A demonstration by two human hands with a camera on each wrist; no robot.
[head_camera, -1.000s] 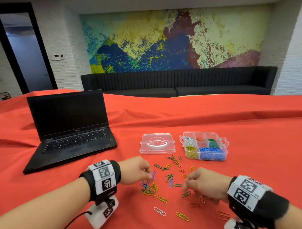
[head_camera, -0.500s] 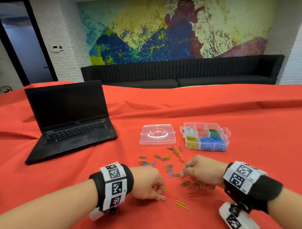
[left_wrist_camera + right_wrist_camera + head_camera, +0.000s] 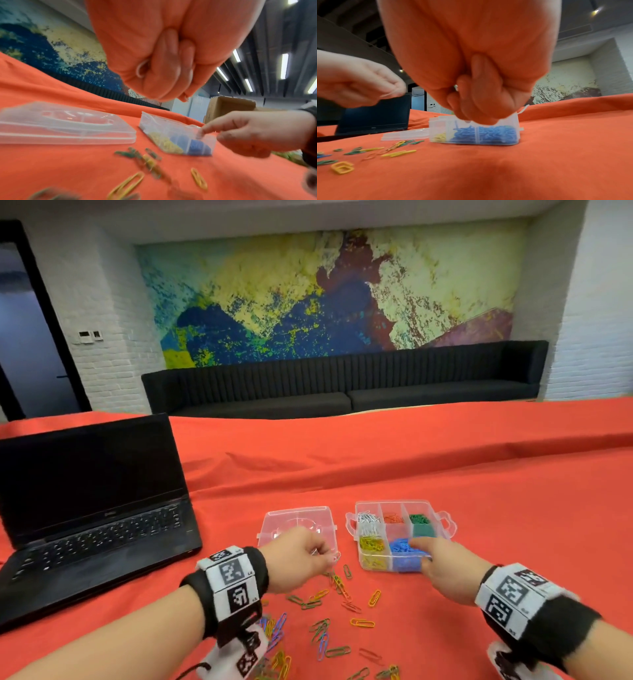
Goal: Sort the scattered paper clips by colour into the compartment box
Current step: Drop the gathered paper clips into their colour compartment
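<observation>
The compartment box (image 3: pixel 399 537) sits open on the red tabletop (image 3: pixel 479 508), its clear lid (image 3: pixel 297 525) just to its left and a black laptop (image 3: pixel 92 508) far left. Loose paper clips (image 3: pixel 337 583) lie scattered on the near side. The right hand (image 3: pixel 445 568) reaches over the blue compartment, fingers curled; whether they grip anything I cannot tell. The left hand (image 3: pixel 296 559) pinches a white clip (image 3: pixel 139 70), seen clearly only from the left wrist, above the lid's near edge.

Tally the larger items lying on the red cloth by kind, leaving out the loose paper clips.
laptop: 1
compartment box: 1
clear lid: 1
Total: 3
</observation>
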